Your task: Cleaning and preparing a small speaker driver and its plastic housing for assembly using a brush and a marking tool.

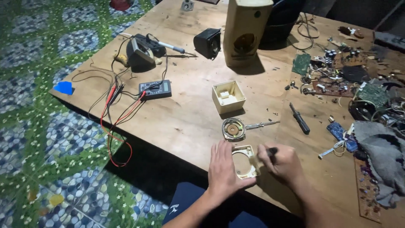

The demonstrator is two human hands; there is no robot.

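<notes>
Cream plastic, a square frame (246, 162) with a round opening, lies at the near edge of the plywood tabletop (190, 118), pinned between two bare hands. The left hand (223, 169) rests flat on the frame's left side, fingers spread and pressing down rather than curled around it. The right hand (282, 162) sits just beside the frame's right edge, its fingers clenched around a dark-handled tool (271, 150) whose tip is hidden behind the frame — what kind of tool it is cannot be told.

Just beyond the frame lies a small round speaker driver (233, 128), face up, with a slim metal tool (261, 125) touching its right side. Farther on sits an open cream box shell (228, 97), hollow side up. To the right, a black screwdriver (300, 119) lies apart from these, and a grey cloth (382, 156) covers the right edge near scattered green circuit boards (337, 71).

On the left, a black multimeter (155, 89) trails red and black leads (118, 122) over the tabletop's edge. At the back stand a tall cream speaker cabinet (246, 31) and a soldering iron (171, 46) — well away from the hands.
</notes>
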